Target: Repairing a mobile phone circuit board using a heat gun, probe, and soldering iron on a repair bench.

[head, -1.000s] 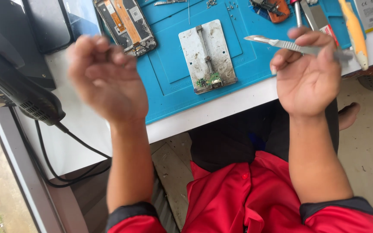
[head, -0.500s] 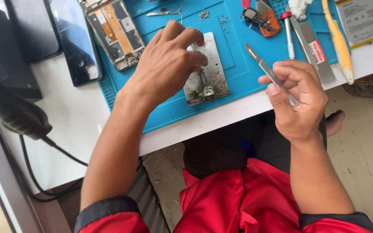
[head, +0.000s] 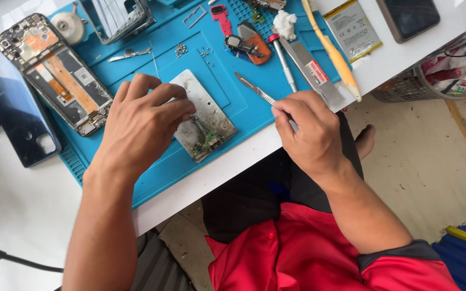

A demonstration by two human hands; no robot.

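Observation:
My left hand (head: pixel 141 121) rests on a grey metal holder plate (head: pixel 207 116) that lies on the blue work mat (head: pixel 163 59); its fingertips press the plate's upper left part. A small green circuit board (head: pixel 207 143) is clamped at the plate's near end. My right hand (head: pixel 308 129) grips metal tweezers (head: pixel 254 89) by the handle, their tip pointing up and left over the mat, just right of the plate.
An opened phone frame (head: pixel 55 75) and a dark back cover (head: pixel 12 108) lie at the left. Loose screws (head: pixel 180 49), a screwdriver (head: pixel 284 62), a yellow brush (head: pixel 333 51), a battery (head: pixel 353 28) and small parts crowd the mat's far side. A wire basket (head: pixel 438 81) stands at the right.
My left hand came down from the air onto the holder plate. My right hand lowered with the tweezers toward the table edge. The view moved closer.

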